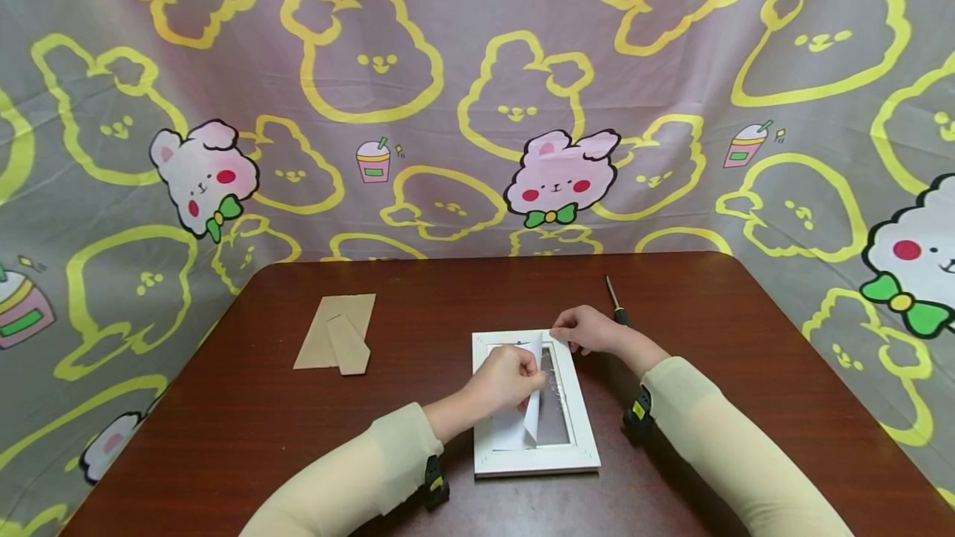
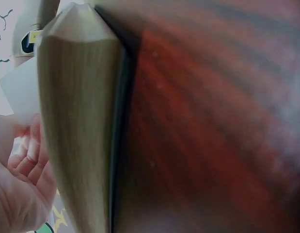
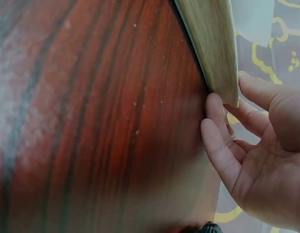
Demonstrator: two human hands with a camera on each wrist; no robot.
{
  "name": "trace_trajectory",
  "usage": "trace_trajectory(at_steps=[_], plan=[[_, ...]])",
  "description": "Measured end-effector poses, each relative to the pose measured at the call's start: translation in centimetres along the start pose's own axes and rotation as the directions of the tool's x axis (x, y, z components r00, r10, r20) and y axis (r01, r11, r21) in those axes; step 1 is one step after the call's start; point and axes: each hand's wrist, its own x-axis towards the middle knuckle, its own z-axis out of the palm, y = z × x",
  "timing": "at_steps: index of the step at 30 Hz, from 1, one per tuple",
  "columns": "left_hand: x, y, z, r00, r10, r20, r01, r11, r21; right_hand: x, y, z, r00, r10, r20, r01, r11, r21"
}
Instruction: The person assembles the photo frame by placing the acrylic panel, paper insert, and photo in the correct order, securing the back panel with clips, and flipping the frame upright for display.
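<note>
A white picture frame (image 1: 540, 461) lies face down on the table, its long sides running away from me. My left hand (image 1: 503, 379) reaches over it and pinches the edge of a white paper sheet (image 1: 509, 435), which bends up along its right side. Under the lifted edge shows a clear pane (image 1: 554, 419) with shiny spots. With the thumb on top and the fingers along the outer side, my right hand (image 1: 589, 330) grips the frame's far right corner. The right wrist view shows that hand (image 3: 266, 131) at the end of the frame's wood-coloured side (image 3: 213, 43).
To the left on the brown table (image 1: 224, 437) lies a tan backing board (image 1: 313, 340) with a stand leg (image 1: 348, 346) on it. A screwdriver (image 1: 618, 307) with a dark handle lies just beyond my right hand. A patterned curtain (image 1: 448, 214) hangs behind the table.
</note>
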Motion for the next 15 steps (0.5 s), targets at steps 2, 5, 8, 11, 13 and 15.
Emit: trace_trajectory(at_steps=[2, 5, 8, 11, 13, 15], plan=[[0.15, -0.01, 0.08, 1.0, -0.002, 0.02, 0.002, 0.999, 0.033, 0.01, -0.02, -0.02, 1.0, -0.001, 0.003, 0.001, 1.0, 0.002], [0.34, 0.0, 0.13, 0.999, 0.006, 0.038, -0.009, 0.997, 0.082, 0.06, -0.02, -0.07, 1.0, -0.003, 0.004, 0.003, 1.0, 0.003], [0.52, 0.07, 0.12, 0.999, 0.017, 0.047, -0.022, 0.993, 0.117, 0.1, 0.01, -0.13, 1.0, -0.005, 0.005, 0.005, 1.0, 0.0], [0.65, 0.2, 0.12, 0.998, 0.039, 0.047, -0.045, 0.99, 0.135, 0.1, 0.04, -0.14, 1.0, -0.001, 0.006, 0.001, 1.0, -0.004], [0.72, 0.23, 0.14, 0.998, 0.046, 0.049, -0.053, 0.989, 0.139, 0.07, 0.02, -0.11, 1.0, 0.002, 0.005, -0.002, 1.0, -0.007], [0.7, 0.3, 0.16, 0.998, 0.045, 0.054, -0.052, 0.989, 0.139, 0.05, 0.0, -0.05, 1.0, 0.005, 0.003, -0.005, 1.0, -0.005]])
